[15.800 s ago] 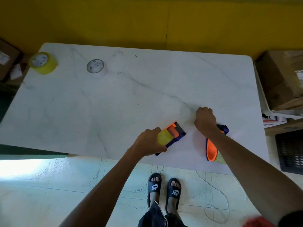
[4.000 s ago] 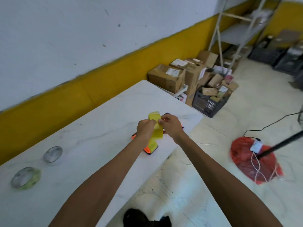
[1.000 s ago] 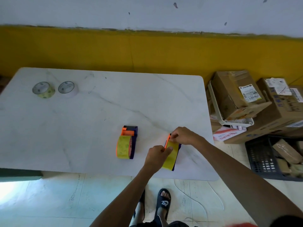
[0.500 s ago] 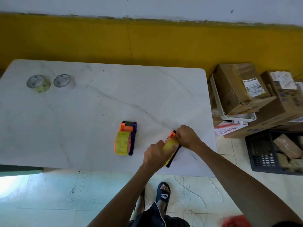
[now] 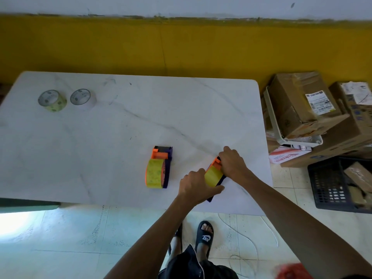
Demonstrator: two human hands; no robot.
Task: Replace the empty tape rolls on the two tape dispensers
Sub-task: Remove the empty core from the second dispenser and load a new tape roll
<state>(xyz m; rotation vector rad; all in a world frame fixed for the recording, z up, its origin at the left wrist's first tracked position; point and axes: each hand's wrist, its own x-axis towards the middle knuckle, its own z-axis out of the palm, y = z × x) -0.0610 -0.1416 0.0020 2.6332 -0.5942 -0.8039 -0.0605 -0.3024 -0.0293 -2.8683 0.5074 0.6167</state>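
A person stands at a white marble table (image 5: 100, 148), both hands on the right dispenser (image 5: 215, 177) near the table's front right corner. The left hand (image 5: 196, 187) lies over the dispenser's near end, fingers curled against the yellow roll (image 5: 213, 175) seated in it; the right hand (image 5: 233, 164) is closed over the far end, covering most of the orange head. Half a second ago the hands gripped the same dispenser in nearly the same pose, and a second ago the roll showed more fully between them, the right hand pinching at the orange tip; now the hands sit closer in over it. The left dispenser (image 5: 159, 168) stands where it was, apart from the hands toward the middle of the front edge, a yellow roll (image 5: 155, 175) mounted in its orange-and-purple frame. Two rolls lie flat side by side at the far left corner, one yellowish (image 5: 52, 100), one pale (image 5: 83, 97), unmoved from the last frames, when the camera sat slightly differently. Cardboard boxes (image 5: 306, 109) and a dark crate (image 5: 340, 184) sit on the floor to the right of the table.
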